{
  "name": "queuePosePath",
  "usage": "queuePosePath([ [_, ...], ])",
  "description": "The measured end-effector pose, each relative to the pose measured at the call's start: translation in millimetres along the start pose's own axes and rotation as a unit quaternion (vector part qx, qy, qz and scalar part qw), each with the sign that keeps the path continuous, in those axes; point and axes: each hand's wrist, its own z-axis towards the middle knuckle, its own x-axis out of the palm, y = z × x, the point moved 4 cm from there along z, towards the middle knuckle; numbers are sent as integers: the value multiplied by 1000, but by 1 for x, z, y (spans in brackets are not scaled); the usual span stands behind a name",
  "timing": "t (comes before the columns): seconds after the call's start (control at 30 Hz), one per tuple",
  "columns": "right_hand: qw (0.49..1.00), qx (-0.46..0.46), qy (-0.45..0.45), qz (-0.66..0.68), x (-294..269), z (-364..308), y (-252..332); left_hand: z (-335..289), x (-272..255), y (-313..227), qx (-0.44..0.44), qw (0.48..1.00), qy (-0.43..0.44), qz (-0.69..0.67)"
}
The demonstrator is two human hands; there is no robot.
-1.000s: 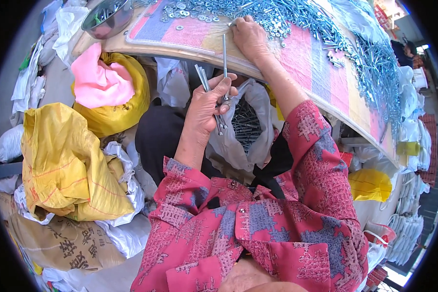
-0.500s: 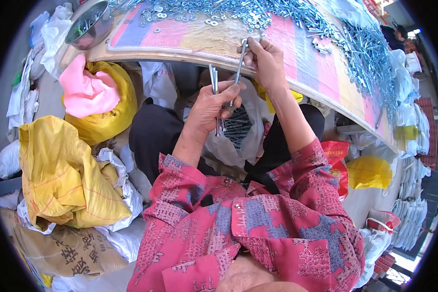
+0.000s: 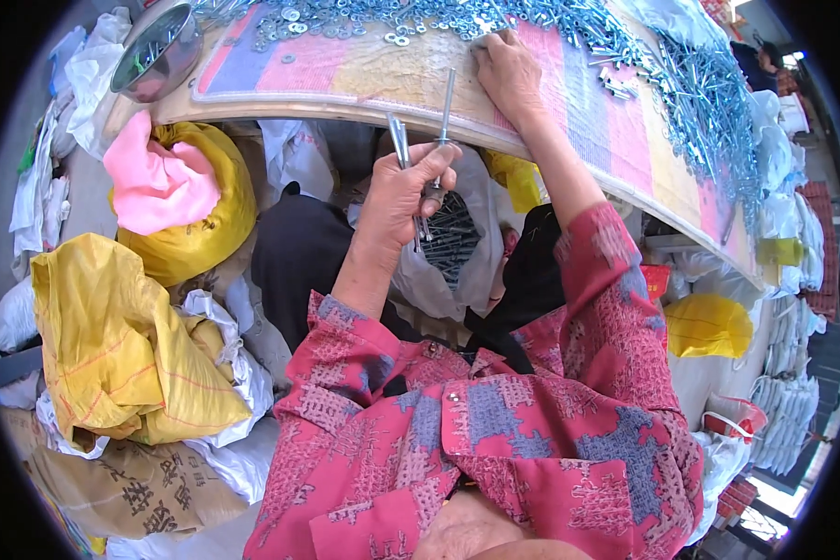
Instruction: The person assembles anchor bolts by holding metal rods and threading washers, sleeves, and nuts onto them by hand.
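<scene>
Bolts, long and silvery, stand upright in our left hand, just near of the table edge and above an open white bag holding more dark bolts. Our left fingers are clenched around their lower ends, forearm rising from the patterned red sleeve.

To the left we see a yellow sack stuffed with a pink bag, and nearer, a crumpled yellow sack on a brown sack with dark printed characters. White bags lie around them. At the right, a small yellow bag sits below the table, with stacked white packages beyond.

A steel bowl at the table's far left corner holds a few metal pieces. Washers and bolts spread along the far side of the striped cloth.

Our right hand reaches far across the table, palm down on the cloth at the heap's edge; we cannot tell whether its fingers grip anything.
</scene>
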Motion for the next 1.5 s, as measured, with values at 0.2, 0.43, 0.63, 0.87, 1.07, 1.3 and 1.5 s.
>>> queuePosePath([
  [0.2, 998, 15, -6, 61, -12, 6, 22, -1, 4, -4, 35, 998, -6, 43],
  [0.43, 786, 302, 97, 531, -45, -49, 36, 1, 9, 4, 21, 995, 44, 90],
  [0.63, 932, 164, -6, 324, -69, -64, 42, -2, 11, 20, -28, 997, 62, 20],
  [0.87, 970, 122, -44, 204, -55, -30, -8, 8, -6, 23, 5, 1000, -21, 19],
  [1.07, 991, 71, 26, -111, -6, -10, -34, 13, -4, 23, 5, 1000, -18, 13],
  [1.3, 859, 216, 116, 450, -50, -41, -4, 11, 0, 22, -3, 999, -6, 44],
  [1.5, 836, 182, 197, 479, -66, -45, -8, 6, 5, 23, -32, 996, 37, 71],
])
